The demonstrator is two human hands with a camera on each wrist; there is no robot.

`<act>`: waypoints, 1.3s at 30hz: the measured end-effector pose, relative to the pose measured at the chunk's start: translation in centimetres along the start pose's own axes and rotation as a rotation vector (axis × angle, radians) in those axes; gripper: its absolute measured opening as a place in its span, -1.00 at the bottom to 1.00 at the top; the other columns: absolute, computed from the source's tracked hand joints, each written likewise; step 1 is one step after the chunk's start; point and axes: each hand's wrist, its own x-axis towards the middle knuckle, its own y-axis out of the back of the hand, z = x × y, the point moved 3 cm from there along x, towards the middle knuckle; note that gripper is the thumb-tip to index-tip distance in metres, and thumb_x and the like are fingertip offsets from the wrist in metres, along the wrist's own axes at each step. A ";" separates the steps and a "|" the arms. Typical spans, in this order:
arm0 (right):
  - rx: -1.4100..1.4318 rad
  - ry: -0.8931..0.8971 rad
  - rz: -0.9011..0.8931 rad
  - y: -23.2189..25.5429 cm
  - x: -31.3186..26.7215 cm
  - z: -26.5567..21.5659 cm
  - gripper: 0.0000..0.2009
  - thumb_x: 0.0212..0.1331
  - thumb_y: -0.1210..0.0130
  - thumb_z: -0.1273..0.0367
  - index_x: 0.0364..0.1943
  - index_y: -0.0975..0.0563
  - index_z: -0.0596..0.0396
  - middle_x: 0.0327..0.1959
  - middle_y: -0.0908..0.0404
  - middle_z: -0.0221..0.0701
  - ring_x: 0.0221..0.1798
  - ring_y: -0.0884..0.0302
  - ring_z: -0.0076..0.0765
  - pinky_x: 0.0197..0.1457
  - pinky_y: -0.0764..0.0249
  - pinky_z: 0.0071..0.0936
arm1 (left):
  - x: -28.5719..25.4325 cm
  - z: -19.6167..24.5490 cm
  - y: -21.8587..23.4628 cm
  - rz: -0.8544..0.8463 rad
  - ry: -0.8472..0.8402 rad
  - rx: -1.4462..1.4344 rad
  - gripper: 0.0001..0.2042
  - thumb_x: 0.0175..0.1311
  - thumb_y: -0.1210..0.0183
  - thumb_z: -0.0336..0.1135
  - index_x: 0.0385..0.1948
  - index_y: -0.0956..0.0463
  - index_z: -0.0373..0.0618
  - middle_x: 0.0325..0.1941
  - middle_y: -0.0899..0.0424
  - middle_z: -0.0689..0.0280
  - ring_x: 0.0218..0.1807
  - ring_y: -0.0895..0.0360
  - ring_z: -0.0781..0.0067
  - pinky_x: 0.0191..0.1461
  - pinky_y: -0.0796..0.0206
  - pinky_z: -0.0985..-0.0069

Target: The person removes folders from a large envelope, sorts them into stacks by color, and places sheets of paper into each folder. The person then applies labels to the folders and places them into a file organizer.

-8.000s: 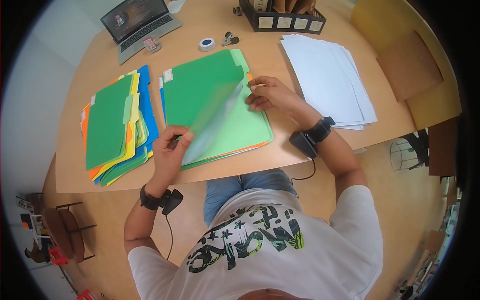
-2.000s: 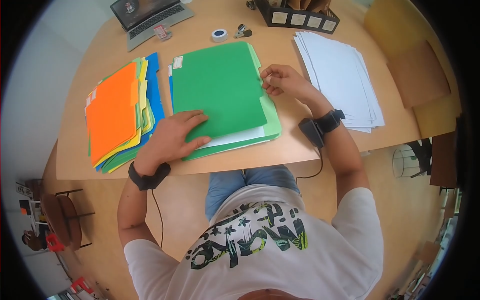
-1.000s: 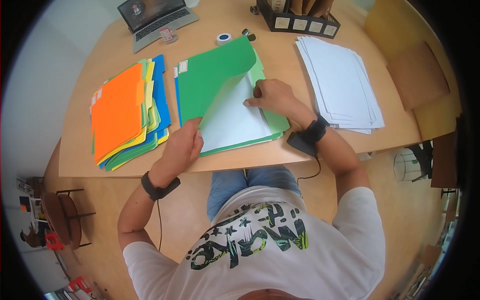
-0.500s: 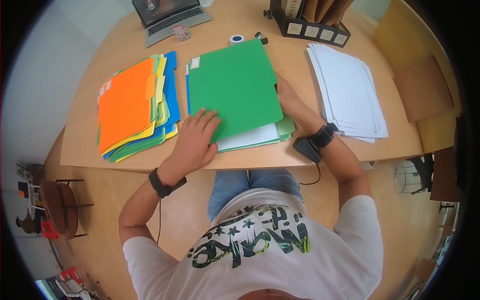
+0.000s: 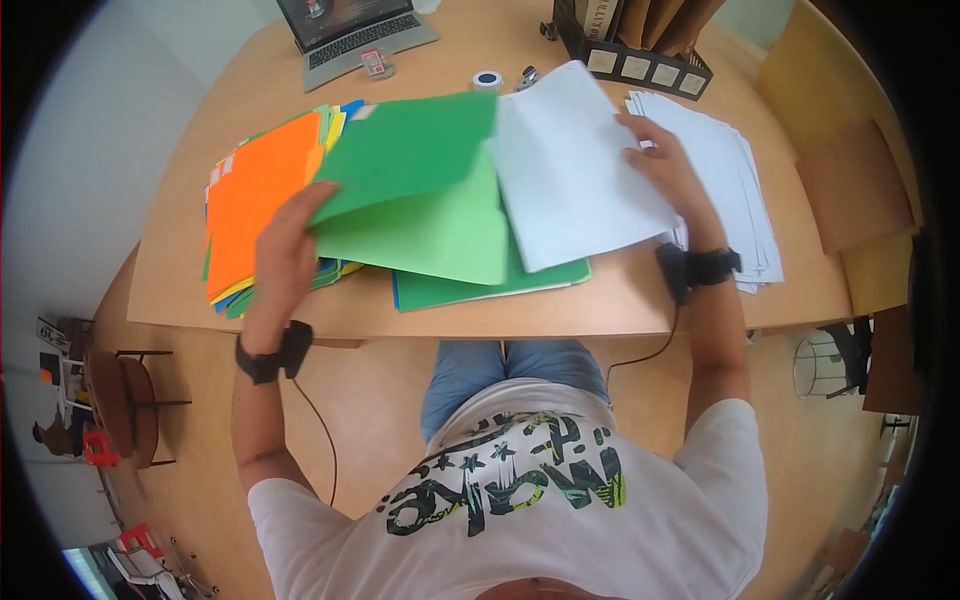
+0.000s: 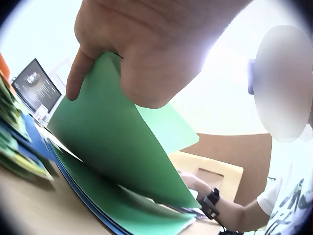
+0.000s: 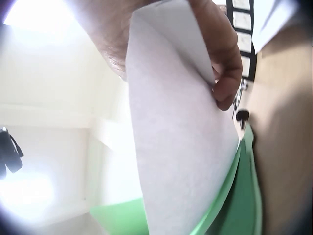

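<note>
My left hand (image 5: 285, 250) grips the left edge of a green file folder (image 5: 410, 150), raised and standing partly spread over the left pile and the folders below. In the left wrist view, the folder (image 6: 117, 137) is pinched between thumb and fingers. My right hand (image 5: 665, 165) pinches white paper (image 5: 570, 165) by its right side, lifted at a tilt beside the folder. In the right wrist view the paper (image 7: 181, 142) bends down from the fingers towards green folders (image 7: 244, 191). More green folders (image 5: 520, 285) lie flat beneath, near the table's front edge.
At left lies a pile of coloured folders topped by an orange folder (image 5: 255, 190). A stack of white paper (image 5: 745, 200) lies right. Along the back are a laptop (image 5: 370, 45), a white tape roll (image 5: 487, 81), a small metal-and-black item (image 5: 528, 77) and a black organizer (image 5: 640, 68).
Since half a second ago, the green folder has come up and left in my left hand, and the white paper right in my right. Over the longer span, an orange folder came onto the left pile.
</note>
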 end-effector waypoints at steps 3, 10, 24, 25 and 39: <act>-0.104 -0.149 0.040 5.7 -1.3 1.7 -0.54 0.04 -0.11 0.47 0.12 -0.49 -0.05 -0.08 -0.43 -0.36 -0.22 -0.41 -0.48 -0.04 -0.40 -0.54 | -1.5 -3.5 3.1 0.097 0.126 0.019 -0.49 -0.02 0.19 -0.76 0.02 -0.46 -0.17 0.05 -0.55 0.10 0.13 -0.49 0.13 0.22 -0.28 0.38; -0.222 -0.268 0.224 16.6 -6.1 8.0 -0.50 -0.01 -0.13 0.51 0.13 -0.49 -0.06 0.02 -0.46 -0.36 -0.04 -0.41 -0.41 0.06 -0.35 -0.49 | -6.9 -12.3 7.6 0.046 0.261 0.103 -0.54 0.08 0.20 -0.71 0.04 -0.44 -0.21 0.09 -0.52 0.08 0.17 -0.45 0.13 0.24 -0.25 0.39; -0.863 -0.233 0.206 15.9 -6.0 8.7 -0.55 0.00 -0.14 0.51 0.08 -0.49 0.05 0.04 -0.52 -0.14 0.08 -0.48 -0.13 0.14 -0.41 -0.30 | -5.8 -7.9 3.5 -0.065 0.120 0.374 -0.42 -0.03 0.07 -0.57 0.19 -0.32 -0.15 0.23 -0.38 0.04 0.25 -0.30 -0.06 0.31 -0.15 0.19; -0.726 -0.226 0.198 14.5 -5.2 6.4 -0.58 0.03 -0.14 0.50 0.07 -0.50 0.07 0.03 -0.53 -0.16 0.08 -0.48 -0.17 0.13 -0.41 -0.32 | -4.7 -5.5 2.6 -0.117 0.116 0.307 -0.44 0.03 0.03 -0.54 0.21 -0.29 -0.15 0.27 -0.35 0.06 0.29 -0.26 -0.05 0.34 -0.11 0.19; 0.167 -0.227 -0.465 -6.8 0.5 -0.8 -0.76 0.26 -0.03 0.36 -0.09 -0.52 0.21 -0.33 -0.54 -0.47 -0.25 -0.51 -0.57 -0.15 -0.47 -0.59 | 0.8 8.2 -9.1 -0.569 -0.122 0.109 -0.33 0.10 -0.16 0.16 0.16 -0.34 -0.13 0.19 -0.41 0.09 0.12 -0.42 0.03 0.06 -0.36 0.20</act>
